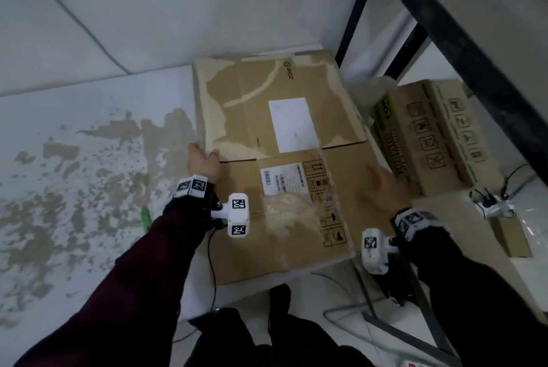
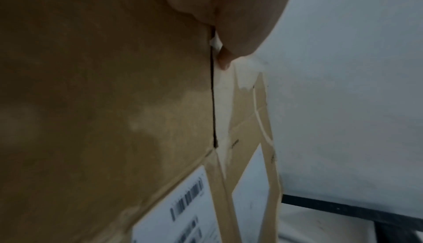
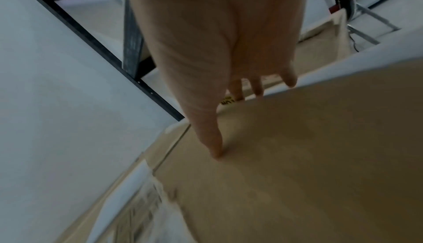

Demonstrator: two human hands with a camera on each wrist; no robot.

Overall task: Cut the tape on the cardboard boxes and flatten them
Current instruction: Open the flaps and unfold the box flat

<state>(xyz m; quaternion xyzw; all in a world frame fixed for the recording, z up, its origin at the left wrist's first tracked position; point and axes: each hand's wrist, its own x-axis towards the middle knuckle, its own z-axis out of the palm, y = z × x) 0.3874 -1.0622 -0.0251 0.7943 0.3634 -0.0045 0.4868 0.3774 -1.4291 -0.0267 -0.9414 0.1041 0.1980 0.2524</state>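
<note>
I pinch box [image 1: 275, 165] left edge with left hand [image 1: 204, 159], spread right hand [image 1: 382, 185] flat near its right edge, pressing it flat (floor carries it).

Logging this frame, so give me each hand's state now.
Left hand: grips the edge of the flattened brown cardboard box.
Right hand: open, fingers straight on it.

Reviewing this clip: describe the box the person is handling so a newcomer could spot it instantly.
On the white floor beside the black metal shelf frame lies a large cardboard box between the person's left hand and right hand. Unlike the yellow-printed box beside it, it carries a blank white label and a barcode sticker.
</note>
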